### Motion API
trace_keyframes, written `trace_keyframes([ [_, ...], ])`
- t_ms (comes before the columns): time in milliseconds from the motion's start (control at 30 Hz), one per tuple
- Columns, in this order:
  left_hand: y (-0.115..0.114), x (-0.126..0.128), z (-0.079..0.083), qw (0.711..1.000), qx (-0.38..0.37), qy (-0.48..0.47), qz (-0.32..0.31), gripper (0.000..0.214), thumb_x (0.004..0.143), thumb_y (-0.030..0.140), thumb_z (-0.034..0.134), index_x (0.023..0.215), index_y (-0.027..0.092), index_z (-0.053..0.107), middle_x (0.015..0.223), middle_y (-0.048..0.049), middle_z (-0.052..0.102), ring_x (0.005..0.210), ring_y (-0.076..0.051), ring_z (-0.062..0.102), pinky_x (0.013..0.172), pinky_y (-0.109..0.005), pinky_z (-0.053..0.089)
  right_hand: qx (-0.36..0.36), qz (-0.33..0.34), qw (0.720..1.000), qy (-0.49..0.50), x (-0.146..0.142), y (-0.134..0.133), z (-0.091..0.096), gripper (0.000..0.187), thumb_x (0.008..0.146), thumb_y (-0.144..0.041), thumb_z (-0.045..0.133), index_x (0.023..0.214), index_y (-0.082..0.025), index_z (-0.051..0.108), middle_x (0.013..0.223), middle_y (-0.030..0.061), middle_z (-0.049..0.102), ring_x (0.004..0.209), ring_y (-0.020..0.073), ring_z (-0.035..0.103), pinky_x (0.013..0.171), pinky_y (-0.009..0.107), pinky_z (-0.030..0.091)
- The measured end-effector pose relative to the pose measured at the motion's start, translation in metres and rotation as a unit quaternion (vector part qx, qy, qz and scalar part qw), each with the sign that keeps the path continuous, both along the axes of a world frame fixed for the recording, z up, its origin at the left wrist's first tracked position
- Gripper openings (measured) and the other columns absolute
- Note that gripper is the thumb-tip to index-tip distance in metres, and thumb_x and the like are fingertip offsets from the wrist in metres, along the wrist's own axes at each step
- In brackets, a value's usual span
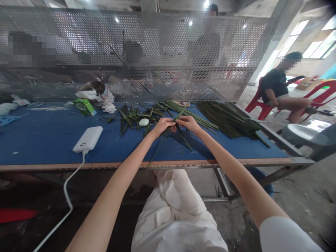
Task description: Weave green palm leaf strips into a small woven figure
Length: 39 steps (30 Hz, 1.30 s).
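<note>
Both arms reach out over a blue-topped table (44,140). My left hand (163,125) and my right hand (187,123) meet above the middle of the table, fingers closed on long green leaf strips (175,123). The strips cross between the two hands; one tip points up and back, others trail down over the table's front edge. A small white egg-shaped object (144,122) lies just left of my left hand among loose green leaf scraps (131,117).
A neat pile of long dark green leaves (228,120) lies at the right. A white power bank (88,139) with a cable sits at the left, a green packet (84,106) and crumpled cloth (96,93) behind. Perforated metal screen at the back; people beyond, one seated on a red chair (258,105).
</note>
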<state>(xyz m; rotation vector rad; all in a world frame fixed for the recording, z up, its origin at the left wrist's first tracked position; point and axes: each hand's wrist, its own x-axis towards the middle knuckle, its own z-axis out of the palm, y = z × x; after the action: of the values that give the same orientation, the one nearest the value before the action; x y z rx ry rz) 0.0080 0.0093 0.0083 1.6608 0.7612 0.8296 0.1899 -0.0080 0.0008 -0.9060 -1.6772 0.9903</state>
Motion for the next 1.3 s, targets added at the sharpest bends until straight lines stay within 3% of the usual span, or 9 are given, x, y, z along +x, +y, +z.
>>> trace_keyframes([
  [200,0.0045,-0.0005,-0.0068,0.999,0.023,0.009,-0.030,0.011,0.077,0.020,0.062,0.076,0.011,0.068,0.065,-0.0043,0.069,0.058,-0.016,0.065,0.060,-0.027,0.052,-0.024,-0.073,0.997,-0.013,-0.0046,-0.0025,-0.0022,0.046,0.061,-0.058,0.075,0.062,-0.014,0.062,0.062,0.0021,0.056,0.062,0.0121,0.049,0.058,0.026,0.039],
  [433,0.0012,-0.0011,-0.0058,0.999,0.031,0.001,-0.034,0.028,0.070,0.030,0.077,0.088,0.009,0.071,0.073,-0.0072,0.071,0.066,-0.017,0.067,0.067,-0.029,0.055,-0.008,-0.090,0.996,-0.020,-0.0028,-0.0038,0.0005,0.042,0.064,-0.054,0.074,0.063,-0.013,0.064,0.060,0.0027,0.054,0.061,0.0125,0.047,0.055,0.026,0.035],
  [733,0.0048,-0.0029,-0.0077,0.999,-0.010,0.029,-0.035,0.042,0.070,0.049,0.076,0.081,0.009,0.072,0.073,-0.0089,0.073,0.064,-0.018,0.068,0.063,-0.028,0.056,-0.088,-0.038,0.995,0.037,-0.0013,-0.0001,-0.0037,0.041,0.058,-0.052,0.079,0.064,-0.013,0.066,0.066,0.0011,0.057,0.065,0.0101,0.046,0.061,0.024,0.036],
  [900,0.0051,-0.0019,-0.0076,0.999,-0.014,0.035,-0.034,0.043,0.066,0.048,0.079,0.081,0.010,0.071,0.069,-0.0071,0.072,0.068,-0.021,0.070,0.066,-0.030,0.057,-0.152,-0.033,0.986,0.055,0.0004,0.0030,-0.0078,0.040,0.056,-0.050,0.081,0.069,-0.014,0.068,0.067,0.0009,0.060,0.064,0.0100,0.049,0.059,0.023,0.036],
  [1300,-0.0008,-0.0026,-0.0035,0.999,-0.029,0.028,-0.037,0.037,0.066,0.041,0.080,0.081,0.009,0.070,0.075,-0.0105,0.073,0.072,-0.022,0.071,0.069,-0.031,0.057,-0.141,-0.032,0.988,0.058,-0.0020,-0.0037,-0.0017,0.042,0.056,-0.050,0.081,0.066,-0.012,0.066,0.061,-0.0003,0.056,0.060,0.0092,0.047,0.057,0.024,0.033],
])
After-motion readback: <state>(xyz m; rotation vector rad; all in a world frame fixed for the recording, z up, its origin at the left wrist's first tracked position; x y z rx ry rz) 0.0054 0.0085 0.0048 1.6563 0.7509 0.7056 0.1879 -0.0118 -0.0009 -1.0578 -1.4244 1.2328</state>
